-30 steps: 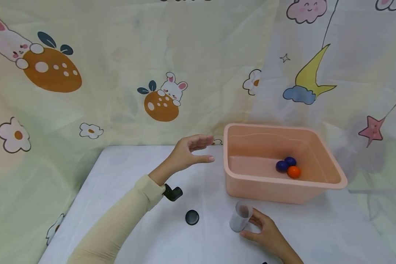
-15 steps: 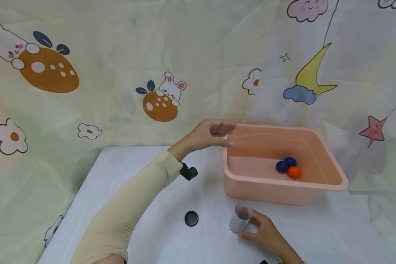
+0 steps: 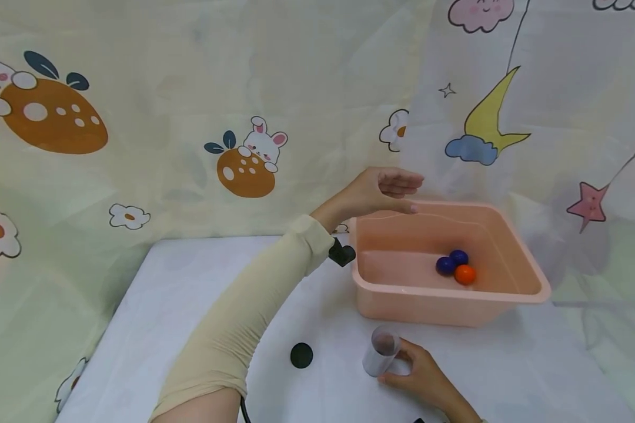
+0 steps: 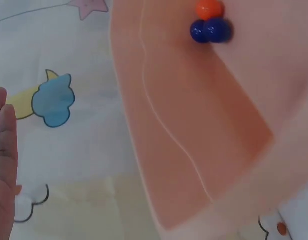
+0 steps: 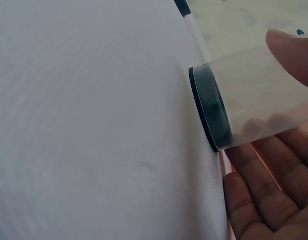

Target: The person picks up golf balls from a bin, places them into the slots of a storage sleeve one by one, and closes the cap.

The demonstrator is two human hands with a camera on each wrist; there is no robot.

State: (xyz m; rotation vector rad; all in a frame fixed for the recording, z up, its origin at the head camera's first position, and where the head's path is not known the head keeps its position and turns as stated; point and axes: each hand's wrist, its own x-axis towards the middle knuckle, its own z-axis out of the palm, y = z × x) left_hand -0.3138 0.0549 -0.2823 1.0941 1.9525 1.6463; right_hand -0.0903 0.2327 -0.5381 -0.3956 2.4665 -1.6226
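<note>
A translucent cylinder, open at the top point(image 3: 379, 355), stands on the white table, and my right hand point(image 3: 423, 379) grips it between thumb and fingers. Its dark base point(image 5: 209, 109) shows in the right wrist view. Above the left back rim of a peach plastic bin point(image 3: 444, 305), my left hand point(image 3: 378, 191) is raised with straight fingers, holding nothing. On the bin's floor sit two dark blue balls point(image 3: 446, 265) and an orange ball point(image 3: 465, 274), close together. A round black lid point(image 3: 301, 355) lies on the table left of the cylinder.
White cloth covers the table point(image 3: 201, 294). A patterned curtain point(image 3: 317, 88) hangs behind it, with printed rabbits and a moon. My left sleeve point(image 3: 243, 317) stretches across the table's middle.
My left hand has moved right and upward, from beside the bin to over its left back rim. My right hand keeps its grip on the cylinder. The head view has shifted slightly.
</note>
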